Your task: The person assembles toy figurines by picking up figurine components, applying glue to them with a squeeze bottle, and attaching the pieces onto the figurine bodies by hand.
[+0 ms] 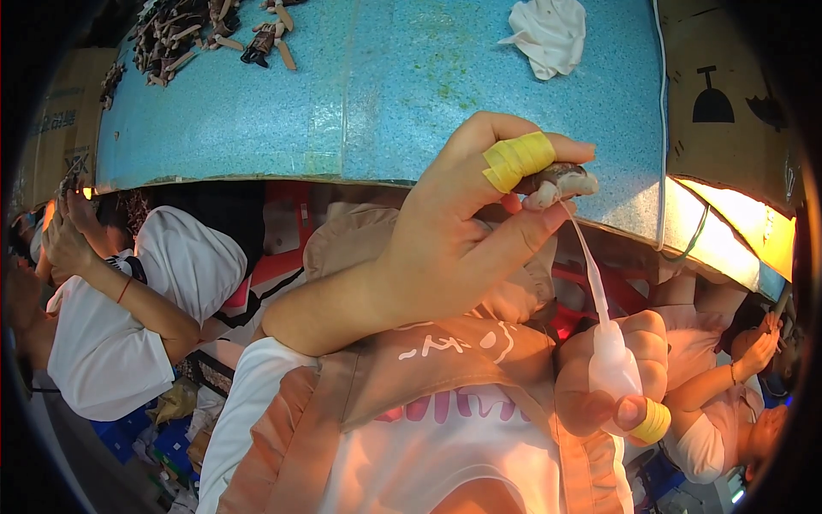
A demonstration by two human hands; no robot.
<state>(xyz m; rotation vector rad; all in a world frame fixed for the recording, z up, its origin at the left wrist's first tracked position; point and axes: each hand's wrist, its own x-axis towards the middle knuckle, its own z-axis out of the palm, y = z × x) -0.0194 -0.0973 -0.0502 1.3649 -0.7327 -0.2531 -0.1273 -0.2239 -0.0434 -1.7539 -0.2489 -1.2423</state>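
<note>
Showing a heap of small doll-like figures [174,44] at left on the blue table [411,103], without revealing whether finished or waiting. Pinching one small brown-and-white piece [572,182] in the left hand [454,231], near the table's edge. Gripping a white squeeze bottle [613,370] in the right hand [649,353], aiming its thin nozzle [594,272] at the piece, seemingly being midway through this one.

A small brown-and-white piece [565,182] is at two o'clock; a whitish bottle [613,368], at four o'clock, points its thin nozzle [592,266] toward eleven, near the piece.
</note>
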